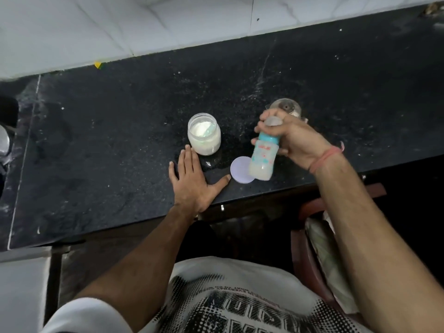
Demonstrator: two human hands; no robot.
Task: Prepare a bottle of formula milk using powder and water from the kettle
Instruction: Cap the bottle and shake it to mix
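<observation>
The kettle (287, 109) at 12 o'clock is half hidden by the right hand (294, 140), curled around the tilted bottle (263, 157), while the left hand (192, 181) is laid flat, fingers spread, on the counter (108, 152).

One head-worn wide-angle view looks steeply down and forward from above the person's chest, close over the near edge of the dark surface (120, 140), wall tiles beyond.

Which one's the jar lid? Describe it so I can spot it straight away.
On the black countertop, look near the front edge, just right of the flat left hand. The lid is the pale lilac disc lying flat, partly behind the raised baby bottle; unlike the open powder jar, it is flat.
</observation>
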